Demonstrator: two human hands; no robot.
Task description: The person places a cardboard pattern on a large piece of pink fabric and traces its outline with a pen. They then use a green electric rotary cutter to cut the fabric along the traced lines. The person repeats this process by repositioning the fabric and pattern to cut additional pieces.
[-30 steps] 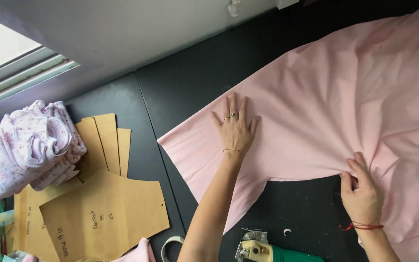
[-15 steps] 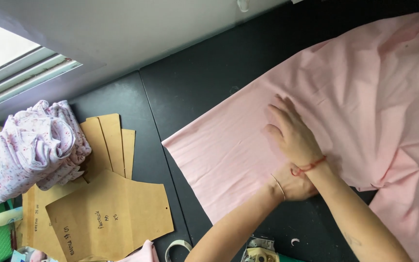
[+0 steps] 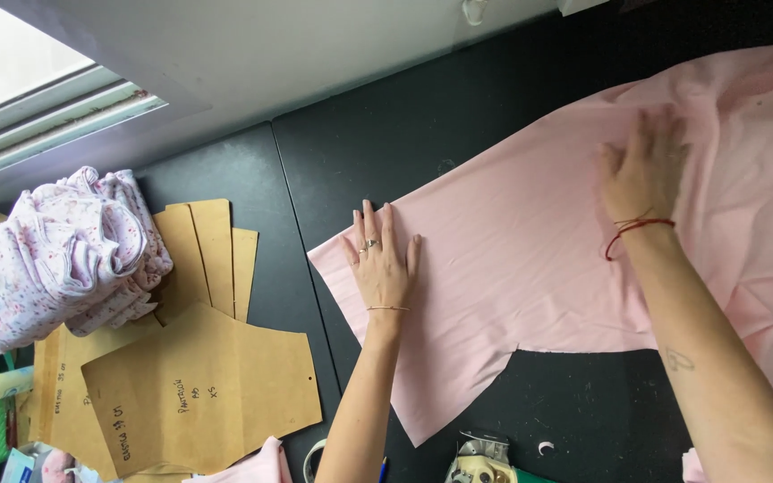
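Observation:
A large piece of pink fabric (image 3: pixel 530 259) lies spread on the black table (image 3: pixel 458 125). My left hand (image 3: pixel 382 259) rests flat on the fabric's left corner, fingers together and pointing away from me, with rings and a thin bracelet. My right hand (image 3: pixel 644 165) lies flat farther right on the fabric, fingers spread, slightly blurred, a red string around its wrist. Neither hand grips anything.
Brown cardboard pattern pieces (image 3: pixel 199 385) lie at the left on the table, with a pile of white floral fabric (image 3: pixel 69 250) on them. A window frame (image 3: pixel 55 116) runs along the upper left. Small tools (image 3: pixel 480 465) sit at the near edge.
My hands were together near the fabric's middle; the left has slid left to the corner and the right has swept up and right across the fabric. The fabric lies flatter.

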